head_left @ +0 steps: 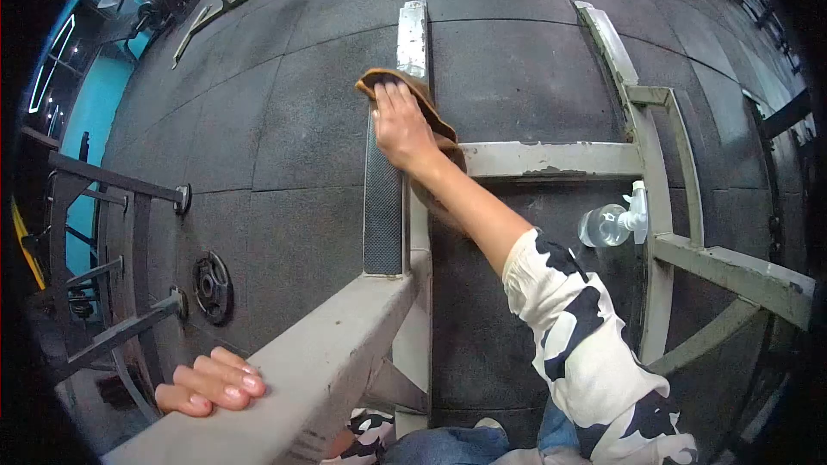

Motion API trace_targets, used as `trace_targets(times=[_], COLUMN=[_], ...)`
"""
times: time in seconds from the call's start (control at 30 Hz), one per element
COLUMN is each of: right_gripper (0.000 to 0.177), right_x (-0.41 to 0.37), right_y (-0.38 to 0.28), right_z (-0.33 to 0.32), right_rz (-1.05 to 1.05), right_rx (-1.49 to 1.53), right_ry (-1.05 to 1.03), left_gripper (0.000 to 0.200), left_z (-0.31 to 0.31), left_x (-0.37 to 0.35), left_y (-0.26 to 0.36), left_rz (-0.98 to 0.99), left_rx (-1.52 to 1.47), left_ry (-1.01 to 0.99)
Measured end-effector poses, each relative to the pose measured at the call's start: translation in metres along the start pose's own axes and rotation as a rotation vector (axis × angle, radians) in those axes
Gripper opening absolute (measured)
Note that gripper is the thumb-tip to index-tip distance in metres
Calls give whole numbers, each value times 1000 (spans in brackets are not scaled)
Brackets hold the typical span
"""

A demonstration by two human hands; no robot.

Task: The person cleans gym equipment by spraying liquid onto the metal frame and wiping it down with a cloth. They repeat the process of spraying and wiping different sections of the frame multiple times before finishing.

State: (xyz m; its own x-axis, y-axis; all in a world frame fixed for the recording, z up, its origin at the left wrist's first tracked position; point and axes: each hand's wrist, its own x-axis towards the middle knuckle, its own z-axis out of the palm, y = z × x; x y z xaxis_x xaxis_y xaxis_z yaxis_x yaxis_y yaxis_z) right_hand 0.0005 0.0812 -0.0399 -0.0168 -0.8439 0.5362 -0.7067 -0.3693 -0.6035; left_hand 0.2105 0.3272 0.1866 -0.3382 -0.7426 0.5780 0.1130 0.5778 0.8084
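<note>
A brown cloth (pixel 444 139) with an orange edge lies over the upper end of a black textured pad (pixel 383 215) on the grey metal frame. My right hand (pixel 400 125) presses on this cloth, fingers together and pointing away from me. At the lower left, my left hand (pixel 212 384) rests on a thick grey beam (pixel 297 344), its fingers bent over the far edge and holding it; the thumb is hidden. A clear spray bottle (pixel 606 226) with a white nozzle lies on the floor, right of my right forearm.
A grey crossbar (pixel 551 159) joins the middle post to the right-hand frame (pixel 656 232). Left on the dark tiled floor (pixel 323 43) lies a black weight plate (pixel 212 288), beside a dark rack (pixel 138 250). More gym equipment stands at the upper left.
</note>
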Motion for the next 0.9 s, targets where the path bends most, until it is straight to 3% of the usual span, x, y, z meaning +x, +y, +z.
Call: trace_targets(times=[0.07,0.23,0.47,0.57,0.7,0.73,0.9], right_gripper=[45,43,42,40,39,39,36], right_x=[-17,-50,-85,-99,-114,-119,-132], right_y=[-7,-23,-47,-54,-66,-69,-78], right_z=[-8,-23,-57,-66,-83,-86,-101], right_rz=[-5,-40,-58,-77,-105,-108,-131], right_rx=[29,64,101,97,154,166,237], right_ry=[-9,-45,-169,-197,-299,-313,-408], left_gripper=[34,29,42,35,39,71,74], left_z=[-2,0,16,24,24,27,40], left_x=[-1,-2,-3,-1,-5,-8,-6], left_y=[-4,-14,-29,-32,-35,-32,-32], left_rz=[22,117,243,311,298,245,264], left_rx=[-16,-29,-71,-91,-114,30,-28], left_ry=[6,7,171,290,307,291,375])
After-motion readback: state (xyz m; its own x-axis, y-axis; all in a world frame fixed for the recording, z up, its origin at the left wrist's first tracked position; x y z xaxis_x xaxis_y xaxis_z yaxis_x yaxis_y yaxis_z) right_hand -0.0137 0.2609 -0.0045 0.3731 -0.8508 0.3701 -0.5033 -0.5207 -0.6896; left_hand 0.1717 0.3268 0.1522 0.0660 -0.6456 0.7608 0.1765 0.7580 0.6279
